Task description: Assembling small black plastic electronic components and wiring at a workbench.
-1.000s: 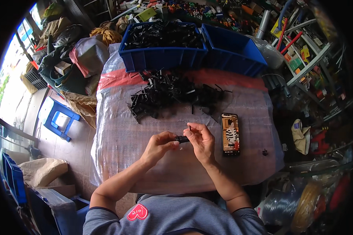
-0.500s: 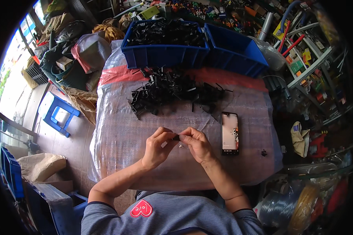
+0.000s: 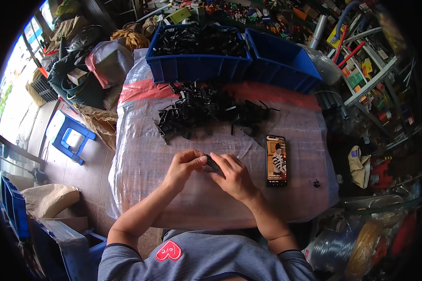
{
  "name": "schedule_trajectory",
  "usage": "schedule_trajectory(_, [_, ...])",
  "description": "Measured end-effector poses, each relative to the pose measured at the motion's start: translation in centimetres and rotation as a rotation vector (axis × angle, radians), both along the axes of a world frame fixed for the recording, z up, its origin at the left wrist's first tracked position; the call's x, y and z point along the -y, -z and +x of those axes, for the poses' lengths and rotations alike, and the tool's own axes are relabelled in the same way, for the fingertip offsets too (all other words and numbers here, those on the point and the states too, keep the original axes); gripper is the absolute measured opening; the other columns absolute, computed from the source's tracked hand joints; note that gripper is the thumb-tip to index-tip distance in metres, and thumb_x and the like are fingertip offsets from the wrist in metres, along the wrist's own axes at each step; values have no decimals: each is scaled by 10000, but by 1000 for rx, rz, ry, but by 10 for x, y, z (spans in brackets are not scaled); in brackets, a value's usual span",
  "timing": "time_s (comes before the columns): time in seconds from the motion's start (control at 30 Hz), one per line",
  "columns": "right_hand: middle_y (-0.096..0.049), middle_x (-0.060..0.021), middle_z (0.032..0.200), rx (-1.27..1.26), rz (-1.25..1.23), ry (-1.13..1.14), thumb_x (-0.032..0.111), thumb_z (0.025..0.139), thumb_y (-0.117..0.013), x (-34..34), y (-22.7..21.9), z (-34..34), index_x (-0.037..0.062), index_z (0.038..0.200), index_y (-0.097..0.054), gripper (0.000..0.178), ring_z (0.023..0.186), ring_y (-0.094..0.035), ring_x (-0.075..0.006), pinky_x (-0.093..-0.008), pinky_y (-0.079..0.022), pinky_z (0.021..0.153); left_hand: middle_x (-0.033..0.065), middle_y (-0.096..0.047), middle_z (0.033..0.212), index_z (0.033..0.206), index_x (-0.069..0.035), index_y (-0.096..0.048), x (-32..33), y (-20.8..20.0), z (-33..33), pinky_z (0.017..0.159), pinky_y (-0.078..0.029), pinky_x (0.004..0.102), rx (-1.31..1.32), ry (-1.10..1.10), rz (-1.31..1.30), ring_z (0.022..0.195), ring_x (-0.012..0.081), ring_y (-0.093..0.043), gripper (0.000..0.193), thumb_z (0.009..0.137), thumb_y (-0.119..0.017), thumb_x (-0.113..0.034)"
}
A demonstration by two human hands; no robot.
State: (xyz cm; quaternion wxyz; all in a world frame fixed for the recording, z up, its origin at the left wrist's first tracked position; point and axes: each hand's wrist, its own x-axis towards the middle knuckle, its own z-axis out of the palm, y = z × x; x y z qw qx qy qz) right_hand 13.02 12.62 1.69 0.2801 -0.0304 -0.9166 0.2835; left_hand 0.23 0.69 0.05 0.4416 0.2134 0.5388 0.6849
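Both my hands meet over the near middle of the covered table, holding one small black plastic piece [image 3: 213,163] between them. My left hand [image 3: 186,166] pinches its left end between thumb and forefinger. The fingers of my right hand [image 3: 234,175] close round its other end and hide part of it. Beyond my hands lies a loose heap of black plastic pieces [image 3: 197,110]; the exact kind is too small to make out. A phone [image 3: 276,161] with a lit screen lies right of my right hand.
At the table's far edge stand a blue bin full of black pieces [image 3: 197,65] and a second blue bin [image 3: 286,70] beside it. A few tiny black bits [image 3: 316,183] lie at the right. A blue stool [image 3: 70,136] stands on the floor at left.
The black piece has turned and shows more of its length. My right hand has rolled over it, and my left hand has shifted slightly left. The phone's screen picture is different.
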Motion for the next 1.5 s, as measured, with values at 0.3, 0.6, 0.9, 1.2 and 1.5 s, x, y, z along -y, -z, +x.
schedule_trajectory(0.3, [-576, -150, 823, 8, -36, 87, 38, 682, -658, 5, 9, -4, -3, 968, -546, 309, 733, -588, -324, -358, -484, 614, 15, -569, 755, 869, 20, -581, 0, 1, 23, 650, -420, 225, -308, -51, -61, 709, 79, -509, 188, 808, -638, -149])
schedule_trajectory(0.6, [-520, -156, 1057, 249, 23, -8, -26, 656, -590, -5, -12, -13, 27, 1065, -516, 419, 1019, -509, -321, -388, -424, 815, 52, -573, 975, 827, -22, -539, -2, 8, 15, 732, -437, 253, -121, -146, 97, 819, 110, -528, 155, 746, -666, -60])
schedule_trajectory(0.9, [-522, -148, 916, 41, 128, 314, -1, 714, -623, -83, 25, -45, 34, 974, -538, 276, 888, -525, -329, -365, -441, 747, 104, -574, 791, 830, -100, -442, -3, 6, -25, 638, -510, 373, 463, -129, 227, 701, 274, -614, 120, 757, -466, -7])
schedule_trajectory(1.2, [-596, -91, 917, 50, -269, 49, 41, 727, -672, -29, -17, -16, 19, 1014, -544, 315, 771, -598, -176, -282, -478, 672, 21, -484, 653, 980, -63, -538, 4, 1, -23, 496, -373, 234, 155, 11, 124, 523, 126, -469, 229, 755, -535, -26])
schedule_trajectory(1.5, [-587, -21, 865, -12, -945, -78, 80, 800, -649, -14, -12, -9, 8, 971, -570, 202, 783, -561, -64, -196, -484, 688, -3, -566, 768, 1169, -46, -539, 3, -36, -2, 563, -404, 202, -286, 191, -36, 624, 62, -496, 449, 746, -678, -99])
